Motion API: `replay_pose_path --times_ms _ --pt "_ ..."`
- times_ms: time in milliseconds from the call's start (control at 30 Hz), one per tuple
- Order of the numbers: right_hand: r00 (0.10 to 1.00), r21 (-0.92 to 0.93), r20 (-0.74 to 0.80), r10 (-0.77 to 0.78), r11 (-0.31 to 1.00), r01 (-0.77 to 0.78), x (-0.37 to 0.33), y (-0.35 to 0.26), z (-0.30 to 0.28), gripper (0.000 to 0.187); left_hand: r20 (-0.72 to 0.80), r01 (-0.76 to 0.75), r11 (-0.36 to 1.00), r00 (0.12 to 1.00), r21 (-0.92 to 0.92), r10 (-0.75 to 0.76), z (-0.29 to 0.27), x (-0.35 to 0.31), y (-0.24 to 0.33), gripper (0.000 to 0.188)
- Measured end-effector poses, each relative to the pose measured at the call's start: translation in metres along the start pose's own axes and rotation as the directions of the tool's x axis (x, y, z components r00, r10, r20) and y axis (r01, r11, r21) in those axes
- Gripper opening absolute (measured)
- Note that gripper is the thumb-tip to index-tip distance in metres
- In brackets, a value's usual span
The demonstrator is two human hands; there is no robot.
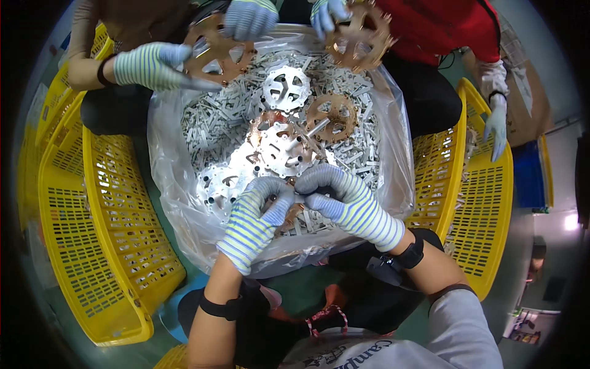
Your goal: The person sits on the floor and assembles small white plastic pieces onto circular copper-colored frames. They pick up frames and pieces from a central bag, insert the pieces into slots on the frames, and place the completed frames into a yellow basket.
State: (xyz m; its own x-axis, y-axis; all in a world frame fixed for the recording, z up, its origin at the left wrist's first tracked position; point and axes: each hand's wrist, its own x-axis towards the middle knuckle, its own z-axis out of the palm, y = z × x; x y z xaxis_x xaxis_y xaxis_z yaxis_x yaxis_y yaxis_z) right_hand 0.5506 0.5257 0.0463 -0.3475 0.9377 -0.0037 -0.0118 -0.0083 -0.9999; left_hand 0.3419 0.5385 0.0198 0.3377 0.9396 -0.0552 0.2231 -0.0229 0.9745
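My left hand and my right hand, both in striped gloves, meet over the near part of a lined container. Their fingers are bent and pinched close together, and what they grip is mostly hidden. A bit of a copper-coloured metal disc shows just below my fingers. Ahead of them a bright silver metal disc with holes lies on the heap, a metal rod beside it. Farther off are another silver disc and a toothed copper-coloured disc. More silver discs lie left of my hands.
Small grey metal strips fill the container under a clear plastic liner. Across it, co-workers' gloved hands handle large copper-coloured discs. Yellow slotted baskets stand at the left, more yellow baskets at the right.
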Motion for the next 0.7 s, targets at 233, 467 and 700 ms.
replay_pose_path --times_ms 233,467,700 --pt "0.917 -0.531 0.02 -0.399 0.773 0.348 0.007 -0.001 -0.001 0.025 -0.074 -0.027 0.999 0.997 0.037 0.03 0.008 0.005 0.008 0.019" --pt "0.92 -0.705 0.053 -0.388 0.638 0.31 0.006 -0.009 -0.012 0.019 -0.178 0.032 0.976 0.981 -0.215 -0.071 0.012 0.001 0.019 0.033" --pt "0.909 -0.674 0.015 -0.416 0.667 0.317 0.007 -0.003 -0.018 0.024 -0.01 0.202 0.92 0.976 -0.337 -0.218 0.002 -0.005 0.025 0.04"
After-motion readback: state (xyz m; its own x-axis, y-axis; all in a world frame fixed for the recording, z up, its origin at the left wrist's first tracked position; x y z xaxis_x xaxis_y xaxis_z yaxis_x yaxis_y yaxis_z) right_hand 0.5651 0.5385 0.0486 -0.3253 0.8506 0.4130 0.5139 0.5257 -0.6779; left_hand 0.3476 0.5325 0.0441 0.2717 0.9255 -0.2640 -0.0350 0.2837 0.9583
